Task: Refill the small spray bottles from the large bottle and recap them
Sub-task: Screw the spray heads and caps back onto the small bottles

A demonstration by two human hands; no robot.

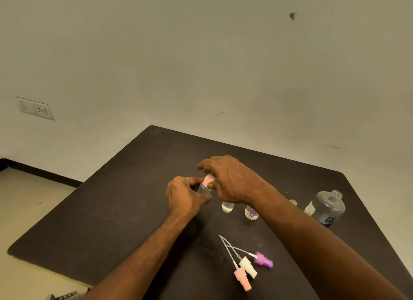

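My left hand grips a small clear spray bottle held tilted above the dark table. My right hand pinches the pink cap at that bottle's neck. Two more small bottles stand uncapped just behind my right wrist: a clear one and one with a purple print. The large clear bottle with a blue label stands open at the right. Three loose spray heads with dip tubes lie near the front: pink, white and purple.
A small yellowish object peeks out behind my right forearm, next to the large bottle. The table's left edge drops to a beige floor. A wall socket sits on the pale wall behind.
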